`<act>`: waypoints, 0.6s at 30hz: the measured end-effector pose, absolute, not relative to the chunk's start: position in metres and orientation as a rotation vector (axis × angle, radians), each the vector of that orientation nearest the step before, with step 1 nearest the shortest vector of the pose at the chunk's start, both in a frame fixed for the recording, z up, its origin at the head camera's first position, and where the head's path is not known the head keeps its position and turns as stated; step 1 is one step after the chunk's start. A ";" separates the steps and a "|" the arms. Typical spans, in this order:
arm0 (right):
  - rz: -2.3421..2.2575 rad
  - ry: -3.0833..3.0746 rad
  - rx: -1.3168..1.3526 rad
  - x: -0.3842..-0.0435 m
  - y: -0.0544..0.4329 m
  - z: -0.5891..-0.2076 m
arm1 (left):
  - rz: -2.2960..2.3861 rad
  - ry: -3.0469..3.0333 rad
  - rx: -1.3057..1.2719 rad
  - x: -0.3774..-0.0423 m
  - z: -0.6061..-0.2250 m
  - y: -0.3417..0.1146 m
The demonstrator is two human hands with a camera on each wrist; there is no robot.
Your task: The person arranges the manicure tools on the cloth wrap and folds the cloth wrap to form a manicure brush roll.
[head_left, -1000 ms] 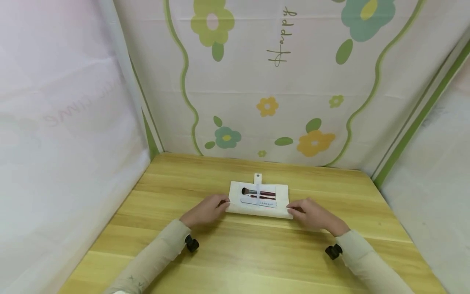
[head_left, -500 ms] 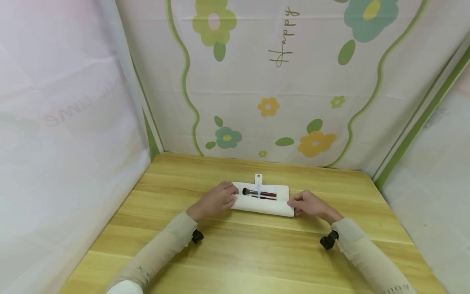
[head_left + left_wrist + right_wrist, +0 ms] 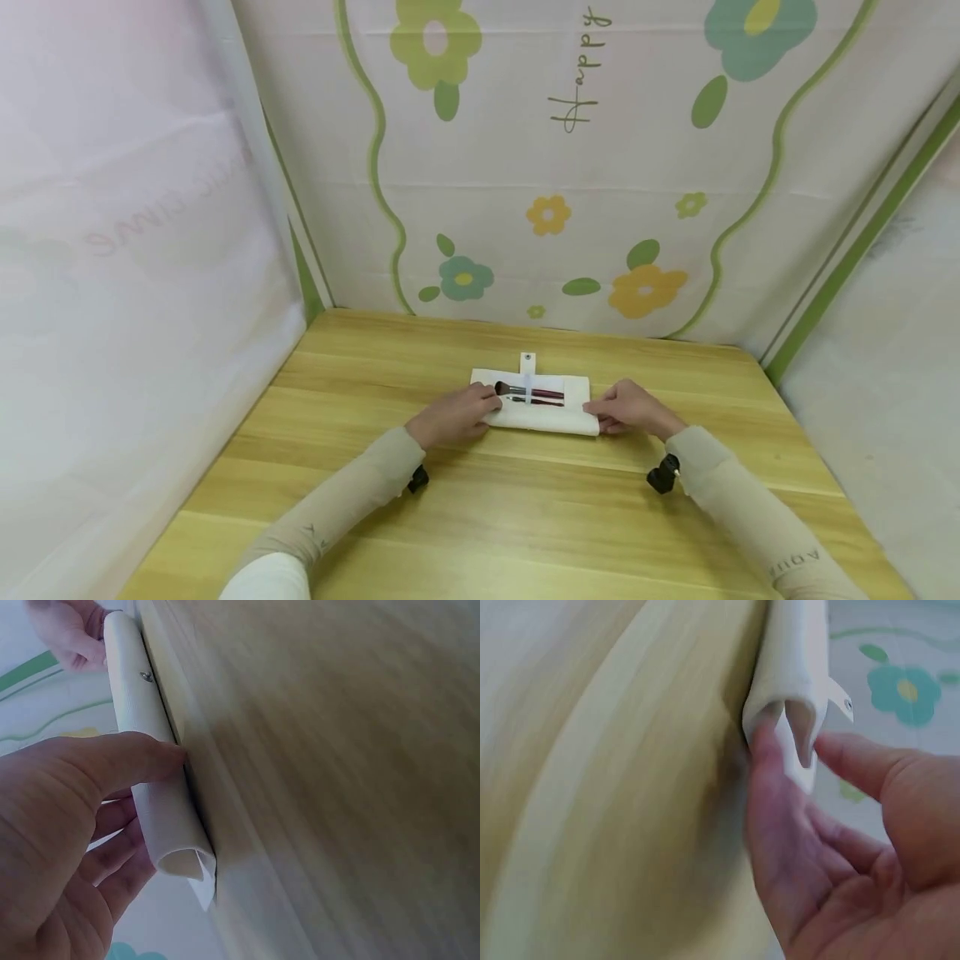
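Observation:
A white brush roll [image 3: 551,421], its near edge curled over, lies on the table in the head view. Two dark-red-handled brushes [image 3: 543,393] show on its exposed part under a pale strap. A snap tab [image 3: 528,363] sticks out at the far side. At the left end my left hand [image 3: 456,415] grips the curled part; the left wrist view shows its thumb across the rolled fabric [image 3: 161,814], fingers behind. My right hand [image 3: 628,408] pinches the right end. In the right wrist view, a finger reaches the open end of the roll [image 3: 791,667] and the thumb touches its side.
The wooden table [image 3: 525,517] extends around the roll and towards me. Behind it hangs a white curtain [image 3: 495,167] with printed flowers, and further fabric walls [image 3: 135,292] stand at the left and right. A small black camera sits on each wrist.
The near edge has been curled up and away from me, covering the printed lettering below the brushes. My left hand has moved right and forward onto the roll; the right hand shifted slightly forward.

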State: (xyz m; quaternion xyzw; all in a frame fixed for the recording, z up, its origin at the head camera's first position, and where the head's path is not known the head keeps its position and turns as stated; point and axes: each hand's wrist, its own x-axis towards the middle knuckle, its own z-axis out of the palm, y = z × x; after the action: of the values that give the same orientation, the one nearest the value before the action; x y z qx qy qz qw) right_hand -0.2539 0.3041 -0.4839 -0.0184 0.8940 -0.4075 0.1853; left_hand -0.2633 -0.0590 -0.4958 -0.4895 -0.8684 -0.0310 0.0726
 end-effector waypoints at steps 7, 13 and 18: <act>-0.486 3.123 -0.919 -0.231 0.295 -0.477 | -0.160 -2.688 -1.455 -0.267 -0.498 -0.059; -0.206 3.052 -1.219 -0.216 0.285 -0.487 | -0.212 -2.723 -1.452 -0.266 -0.494 -0.060; -0.148 3.067 -1.237 -0.218 0.285 -0.498 | -0.225 -2.742 -1.457 -0.268 -0.493 -0.059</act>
State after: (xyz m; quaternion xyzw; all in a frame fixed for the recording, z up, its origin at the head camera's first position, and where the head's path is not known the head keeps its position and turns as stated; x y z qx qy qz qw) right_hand -0.2185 0.2845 -0.4982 -0.3724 0.9231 -0.0447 -0.0844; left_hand -0.2683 -0.0593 -0.4931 -0.4680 -0.8807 -0.0722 0.0139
